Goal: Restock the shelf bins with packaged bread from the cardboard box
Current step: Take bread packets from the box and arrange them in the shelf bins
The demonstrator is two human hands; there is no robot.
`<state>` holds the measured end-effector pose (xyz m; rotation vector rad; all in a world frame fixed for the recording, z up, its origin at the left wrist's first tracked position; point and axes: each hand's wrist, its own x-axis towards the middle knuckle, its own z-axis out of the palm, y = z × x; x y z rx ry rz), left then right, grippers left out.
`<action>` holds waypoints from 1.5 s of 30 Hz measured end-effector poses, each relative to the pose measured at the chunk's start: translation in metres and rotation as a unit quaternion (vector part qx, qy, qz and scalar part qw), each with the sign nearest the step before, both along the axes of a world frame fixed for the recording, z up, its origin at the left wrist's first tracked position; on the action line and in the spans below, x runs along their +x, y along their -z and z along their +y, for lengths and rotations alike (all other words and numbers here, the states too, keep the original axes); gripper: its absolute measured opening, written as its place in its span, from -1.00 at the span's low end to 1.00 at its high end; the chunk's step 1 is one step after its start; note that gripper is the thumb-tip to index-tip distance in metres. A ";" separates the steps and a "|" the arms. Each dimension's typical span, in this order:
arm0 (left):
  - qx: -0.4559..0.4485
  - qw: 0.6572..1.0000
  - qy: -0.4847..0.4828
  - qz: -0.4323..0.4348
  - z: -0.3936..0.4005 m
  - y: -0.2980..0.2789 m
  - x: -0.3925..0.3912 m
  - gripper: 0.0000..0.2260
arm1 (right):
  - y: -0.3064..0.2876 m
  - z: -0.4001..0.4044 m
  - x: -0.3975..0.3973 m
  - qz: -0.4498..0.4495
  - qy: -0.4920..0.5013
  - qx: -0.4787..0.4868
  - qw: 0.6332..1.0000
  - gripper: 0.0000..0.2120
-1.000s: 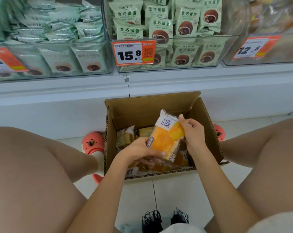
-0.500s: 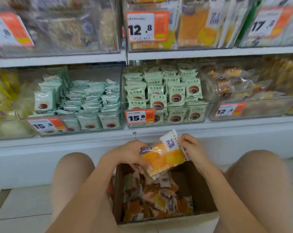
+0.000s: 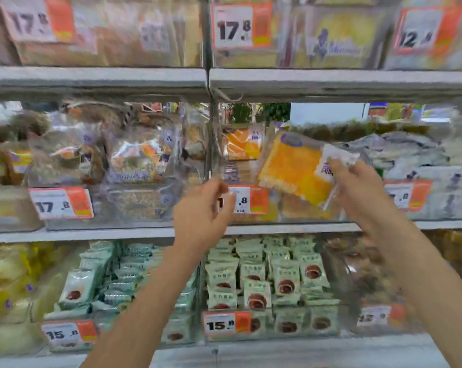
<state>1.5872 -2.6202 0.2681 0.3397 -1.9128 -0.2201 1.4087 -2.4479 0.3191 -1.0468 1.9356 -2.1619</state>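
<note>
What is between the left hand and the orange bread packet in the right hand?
In the head view, a price tag on the clear bin front lies between the left hand and the orange bread packet.

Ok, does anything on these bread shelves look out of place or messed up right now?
Nothing is clearly wrong. The only tilted item is the orange bread packet, and that is because the right hand holds it by its corner in front of the middle-shelf bin. The left hand is empty near that bin's price tag. The image is blurred, so damage cannot be judged.
</note>
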 end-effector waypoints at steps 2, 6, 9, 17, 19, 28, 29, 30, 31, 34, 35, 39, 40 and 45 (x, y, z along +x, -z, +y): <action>-0.136 0.990 -0.030 0.014 -0.005 0.000 -0.029 -0.73 | -0.031 -0.022 -0.015 0.015 -0.001 -0.016 1.000 -0.83; -0.223 0.968 -0.092 -0.064 -0.022 0.010 -0.086 -0.67 | -0.058 -0.087 -0.048 0.039 0.020 0.008 0.999 -0.81; -0.244 0.959 -0.137 -0.041 -0.031 0.023 -0.099 -0.61 | -0.067 -0.135 -0.069 0.036 0.011 0.038 0.999 -0.53; -0.292 0.942 -0.169 0.003 -0.038 0.031 -0.108 -0.66 | -0.060 -0.213 -0.097 -0.023 -0.058 0.106 0.992 -0.45; -0.298 0.940 -0.169 0.004 -0.038 0.032 -0.109 -0.66 | -0.056 -0.222 -0.103 -0.012 -0.032 0.117 0.993 -0.40; -0.291 0.940 -0.177 0.005 -0.038 0.032 -0.111 -0.65 | -0.051 -0.229 -0.114 -0.006 0.000 0.101 0.995 -0.36; -0.289 0.941 -0.178 0.004 -0.038 0.032 -0.111 -0.65 | -0.052 -0.230 -0.114 -0.003 0.001 0.097 0.995 -0.38; -0.289 0.941 -0.179 0.003 -0.038 0.032 -0.112 -0.65 | -0.053 -0.229 -0.113 0.004 0.000 0.096 0.995 -0.40; -0.289 0.940 -0.182 0.003 -0.039 0.032 -0.112 -0.65 | -0.053 -0.229 -0.112 0.008 -0.003 0.099 0.995 -0.42; -0.289 0.939 -0.184 0.008 -0.040 0.032 -0.113 -0.65 | -0.048 -0.231 -0.122 0.007 -0.021 0.104 0.994 -0.39; -0.290 0.939 -0.184 0.009 -0.040 0.032 -0.113 -0.65 | -0.046 -0.232 -0.127 0.002 -0.022 0.100 0.995 -0.39; -0.291 0.939 -0.182 0.010 -0.038 0.033 -0.113 -0.65 | -0.050 -0.227 -0.118 0.018 0.021 0.102 0.994 -0.48; -0.290 0.940 -0.181 0.010 -0.038 0.033 -0.113 -0.64 | -0.050 -0.228 -0.119 0.022 0.024 0.101 0.994 -0.49; -0.291 0.939 -0.185 0.013 -0.039 0.033 -0.113 -0.65 | -0.045 -0.230 -0.115 0.035 0.005 0.109 0.993 -0.47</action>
